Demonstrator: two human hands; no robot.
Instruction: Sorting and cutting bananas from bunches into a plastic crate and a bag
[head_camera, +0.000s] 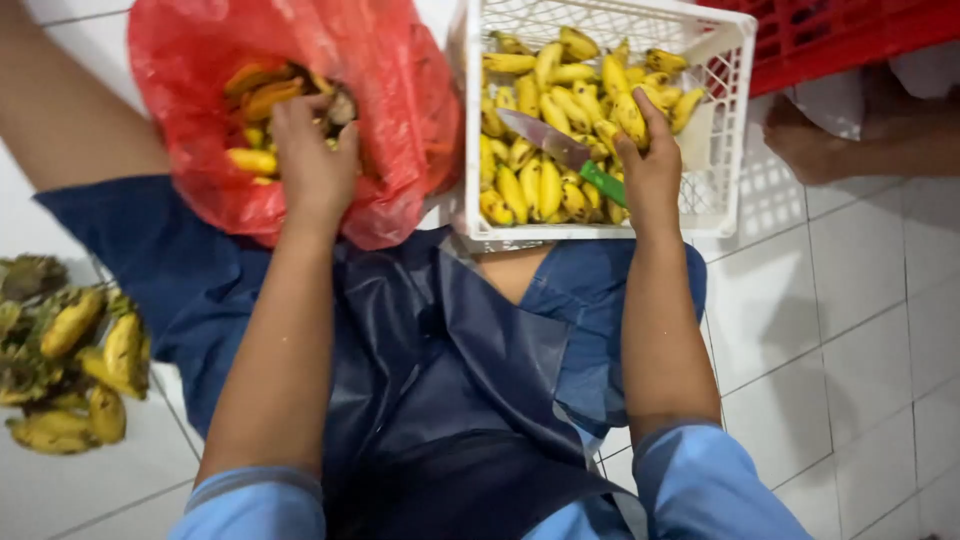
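Knife (560, 150) under right hand (650, 165) fingers; bananas (560, 100) just beneath

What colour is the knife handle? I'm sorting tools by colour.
Green. The knife handle shows in the head view, held in the right hand over the white crate.

My left hand (312, 165) has its fingertips buried in the crumpled red plastic bag (400, 120), whose top runs off the upper edge. My right hand (652, 170) covers the end of the green knife handle (603, 183). The red plastic crate (850, 35) is cut off at the top right corner.
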